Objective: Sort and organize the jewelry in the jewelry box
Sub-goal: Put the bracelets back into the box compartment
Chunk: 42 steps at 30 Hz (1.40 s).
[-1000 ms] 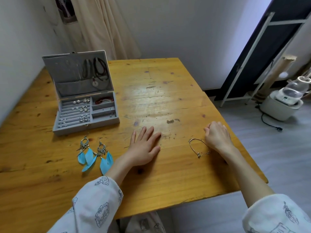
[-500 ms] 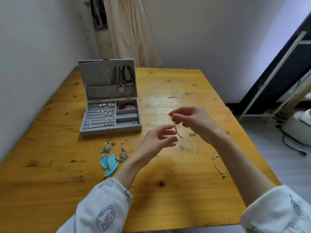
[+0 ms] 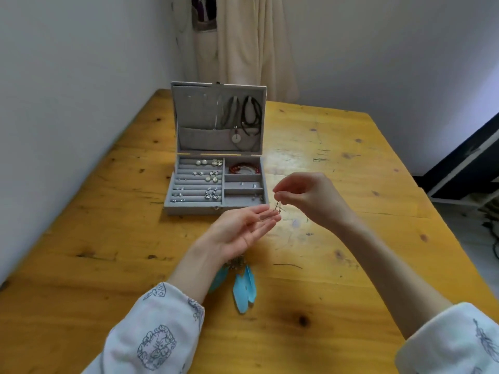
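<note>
Pinching a thin wire piece (image 3: 278,205), the right hand (image 3: 310,199) holds it between thumb and fingertips, raised above the table (image 3: 351,163). Piece too small and blurred to identify; it hangs just over the left fingertips.

Left hand (image 3: 240,233) lies palm up beneath it, fingers straight and relaxed, gripping nothing. Whether the wire touches the fingers cannot be told.

Box (image 3: 216,168) stands just beyond the left hand, lid upright. Lid: dark cords (image 3: 252,113) hanging, a round pale pendant (image 3: 236,138) over the pocket. Base, left side: ring rolls with small earrings (image 3: 209,179) set in rows. Base, right side: three compartments, a red bracelet (image 3: 244,168) in the far one; the nearer two hold tiny bits, unclear.

Blue feather earrings (image 3: 244,291) lie on the table under the left wrist, tops partly hidden by it.

Both sleeves (image 3: 159,330) white with printed line drawings. Curtain (image 3: 243,41) hangs behind the table. No readable writing.
</note>
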Each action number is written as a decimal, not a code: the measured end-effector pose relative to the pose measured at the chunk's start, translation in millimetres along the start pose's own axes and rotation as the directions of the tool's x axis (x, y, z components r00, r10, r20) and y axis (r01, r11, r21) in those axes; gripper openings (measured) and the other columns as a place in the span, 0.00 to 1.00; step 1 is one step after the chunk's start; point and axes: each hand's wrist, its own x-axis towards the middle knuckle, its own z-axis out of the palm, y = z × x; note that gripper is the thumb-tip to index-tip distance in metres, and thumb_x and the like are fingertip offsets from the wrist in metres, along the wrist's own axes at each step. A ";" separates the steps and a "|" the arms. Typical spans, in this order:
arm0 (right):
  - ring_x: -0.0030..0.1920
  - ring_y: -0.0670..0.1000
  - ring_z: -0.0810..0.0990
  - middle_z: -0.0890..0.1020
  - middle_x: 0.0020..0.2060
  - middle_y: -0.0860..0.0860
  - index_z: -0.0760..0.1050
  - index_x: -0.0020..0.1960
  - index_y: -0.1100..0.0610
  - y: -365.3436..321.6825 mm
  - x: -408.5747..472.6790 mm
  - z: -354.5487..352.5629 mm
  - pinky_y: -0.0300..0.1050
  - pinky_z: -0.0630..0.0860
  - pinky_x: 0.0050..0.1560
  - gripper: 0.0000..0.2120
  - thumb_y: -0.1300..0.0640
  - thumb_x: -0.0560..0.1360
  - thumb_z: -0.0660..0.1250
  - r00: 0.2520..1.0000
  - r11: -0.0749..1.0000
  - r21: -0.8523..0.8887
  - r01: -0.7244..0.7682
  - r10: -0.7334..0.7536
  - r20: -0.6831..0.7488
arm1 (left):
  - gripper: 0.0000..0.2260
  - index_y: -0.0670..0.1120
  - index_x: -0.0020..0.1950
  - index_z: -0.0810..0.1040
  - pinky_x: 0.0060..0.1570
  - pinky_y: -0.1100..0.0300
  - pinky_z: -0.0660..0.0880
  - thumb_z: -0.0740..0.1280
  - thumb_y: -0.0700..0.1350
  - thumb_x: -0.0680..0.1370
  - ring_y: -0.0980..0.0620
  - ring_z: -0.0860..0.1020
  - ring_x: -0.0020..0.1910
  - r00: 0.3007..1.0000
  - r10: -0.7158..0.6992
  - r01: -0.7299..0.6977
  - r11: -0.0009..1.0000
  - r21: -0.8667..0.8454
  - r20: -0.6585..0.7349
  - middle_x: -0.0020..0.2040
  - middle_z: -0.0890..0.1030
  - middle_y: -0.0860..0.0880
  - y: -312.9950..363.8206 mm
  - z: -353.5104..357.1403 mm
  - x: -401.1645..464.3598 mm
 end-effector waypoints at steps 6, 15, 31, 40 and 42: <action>0.37 0.38 0.78 0.81 0.35 0.43 0.83 0.45 0.56 -1.9 11.3 17.3 0.27 0.72 0.38 0.05 0.58 0.72 0.69 0.992 0.990 -0.113 0.084 -0.072 0.106 | 0.14 0.30 0.62 0.70 0.49 0.52 0.79 0.56 0.33 0.79 0.39 0.80 0.53 0.997 -0.073 0.072 0.983 -0.166 -0.003 0.57 0.78 0.32 11.6 -15.3 5.8; 0.45 0.45 0.78 0.83 0.46 0.51 0.81 0.52 0.58 29.4 32.7 26.7 0.35 0.71 0.44 0.10 0.57 0.76 0.63 0.990 0.989 -0.094 -0.112 0.102 -0.099 | 0.13 0.33 0.59 0.74 0.43 0.62 0.80 0.61 0.28 0.75 0.46 0.82 0.49 0.966 0.209 -0.135 0.910 0.391 -0.153 0.52 0.81 0.38 55.0 -21.4 24.7; 0.44 0.45 0.75 0.79 0.51 0.52 0.73 0.63 0.56 60.3 67.8 60.5 0.35 0.70 0.46 0.18 0.53 0.75 0.66 0.989 0.986 -0.111 -0.128 0.119 -0.084 | 0.10 0.45 0.52 0.82 0.56 0.63 0.72 0.68 0.37 0.73 0.54 0.79 0.52 0.833 0.542 -0.103 -0.042 0.994 0.110 0.49 0.84 0.47 100.3 -8.1 123.5; 0.48 0.47 0.75 0.80 0.54 0.53 0.73 0.64 0.57 52.6 62.1 58.0 0.37 0.70 0.50 0.17 0.53 0.77 0.62 0.991 0.980 -0.150 -0.129 0.125 -0.039 | 0.12 0.47 0.57 0.80 0.55 0.67 0.68 0.64 0.38 0.76 0.55 0.77 0.56 0.865 0.486 -0.102 -0.077 0.992 0.126 0.54 0.82 0.49 102.9 -12.6 107.5; 0.51 0.48 0.77 0.80 0.56 0.54 0.73 0.64 0.59 47.7 55.6 54.0 0.37 0.69 0.51 0.17 0.53 0.78 0.61 0.990 0.982 -0.131 -0.139 0.136 -0.029 | 0.12 0.47 0.58 0.79 0.57 0.64 0.69 0.63 0.39 0.77 0.54 0.77 0.58 0.861 0.485 -0.123 -0.087 0.989 0.150 0.56 0.81 0.49 101.1 -10.3 95.9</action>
